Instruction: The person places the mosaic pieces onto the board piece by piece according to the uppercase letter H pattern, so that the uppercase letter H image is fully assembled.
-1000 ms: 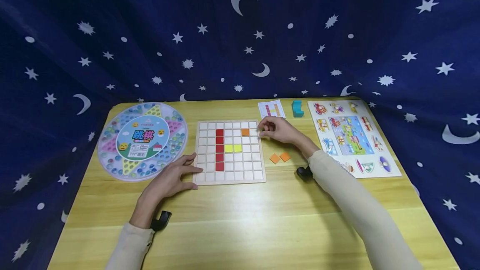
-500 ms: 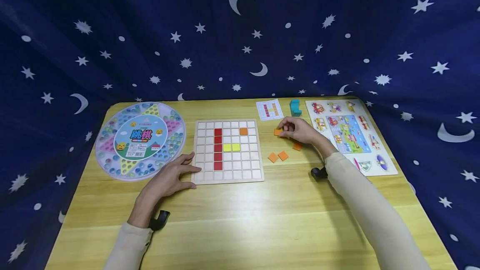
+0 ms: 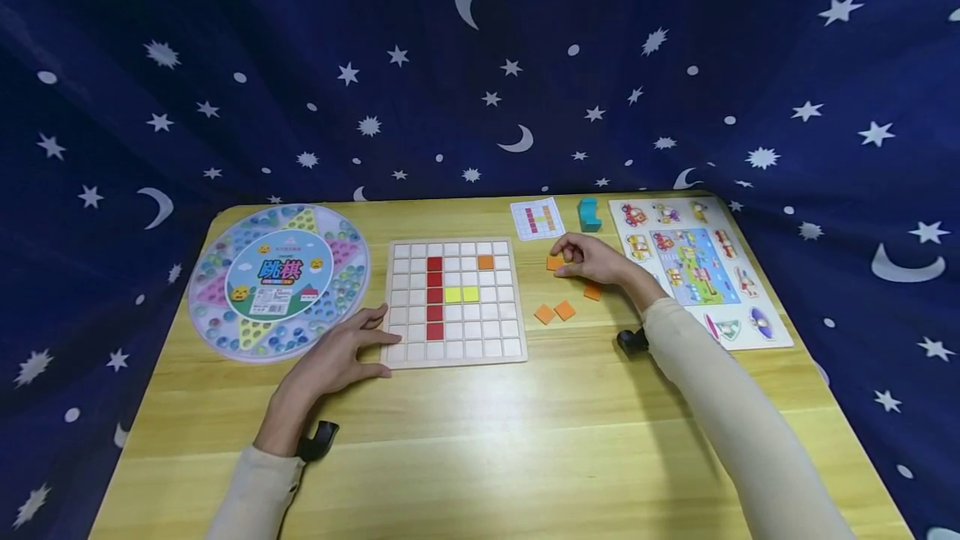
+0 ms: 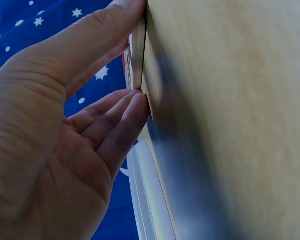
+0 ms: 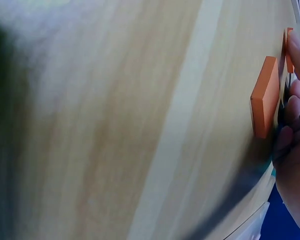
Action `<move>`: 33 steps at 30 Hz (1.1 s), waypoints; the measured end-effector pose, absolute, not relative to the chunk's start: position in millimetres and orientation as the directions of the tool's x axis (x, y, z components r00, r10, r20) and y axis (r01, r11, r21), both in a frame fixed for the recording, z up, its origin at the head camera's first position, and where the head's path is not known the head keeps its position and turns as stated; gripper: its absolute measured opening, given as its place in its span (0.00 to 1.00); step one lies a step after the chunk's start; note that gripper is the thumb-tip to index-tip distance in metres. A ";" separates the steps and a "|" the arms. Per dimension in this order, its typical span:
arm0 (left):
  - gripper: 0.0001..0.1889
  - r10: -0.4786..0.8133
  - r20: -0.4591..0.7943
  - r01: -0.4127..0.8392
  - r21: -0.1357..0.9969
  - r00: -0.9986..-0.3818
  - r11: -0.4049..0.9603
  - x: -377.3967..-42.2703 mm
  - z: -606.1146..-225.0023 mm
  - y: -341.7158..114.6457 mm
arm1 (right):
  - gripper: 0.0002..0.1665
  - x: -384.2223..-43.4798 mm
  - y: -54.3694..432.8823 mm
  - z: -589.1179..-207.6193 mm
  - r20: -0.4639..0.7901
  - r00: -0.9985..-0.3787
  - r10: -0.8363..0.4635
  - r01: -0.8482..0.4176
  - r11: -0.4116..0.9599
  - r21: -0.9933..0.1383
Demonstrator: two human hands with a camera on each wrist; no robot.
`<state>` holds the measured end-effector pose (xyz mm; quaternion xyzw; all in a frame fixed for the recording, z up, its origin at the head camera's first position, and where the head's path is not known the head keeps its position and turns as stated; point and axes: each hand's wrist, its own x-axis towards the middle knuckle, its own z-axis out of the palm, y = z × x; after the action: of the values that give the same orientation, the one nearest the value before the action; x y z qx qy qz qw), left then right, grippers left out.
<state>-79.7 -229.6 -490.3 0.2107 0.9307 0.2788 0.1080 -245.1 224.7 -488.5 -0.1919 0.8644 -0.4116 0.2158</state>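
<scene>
A square wooden grid board lies mid-table with a column of red tiles, two yellow tiles and one orange tile in its cells. At the board's lower left corner rests my left hand, fingers spread along the edge; fingertips touch the board's side in the left wrist view. Right of the board, my right hand pinches another orange tile between thumb and finger, low over the table. A loose orange tile lies just below that hand in the right wrist view.
Two more orange tiles lie right of the board. Behind them are a pattern card and a teal block. A round Chinese checkers set stands left, a vehicle peg puzzle right. A starry curtain hangs behind the table.
My right hand has moved right, from the board's right edge to the loose orange tiles, and has taken hold of one. The left hand stays at the board's corner.
</scene>
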 end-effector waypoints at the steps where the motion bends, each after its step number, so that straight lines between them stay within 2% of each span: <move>1: 0.26 0.452 -0.085 0.331 0.566 -0.888 0.755 -79.4 -490.4 -229.7 | 0.19 -245.2 224.2 -489.0 -0.220 -0.831 -0.511 -0.154 0.591 -0.791; 13: 0.25 0.451 -0.090 0.327 0.566 -0.888 0.757 -78.8 -492.2 -228.9 | 0.15 -243.9 222.3 -491.4 -0.225 -0.835 -0.502 -0.169 0.625 -0.762; 22: 0.26 0.448 -0.094 0.323 0.565 -0.889 0.759 -79.9 -491.6 -229.5 | 0.16 -230.2 209.5 -457.4 -0.239 -0.826 -0.511 -0.146 0.604 -0.784; 33: 0.26 0.450 -0.090 0.326 0.566 -0.888 0.757 -80.1 -491.1 -229.6 | 0.16 -230.1 208.8 -457.7 -0.232 -0.837 -0.496 -0.134 0.596 -0.792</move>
<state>-80.1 -229.6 -491.1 0.2084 0.9307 0.2795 0.1111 -230.1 208.8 -457.7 -0.1818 0.8658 -0.4108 0.2203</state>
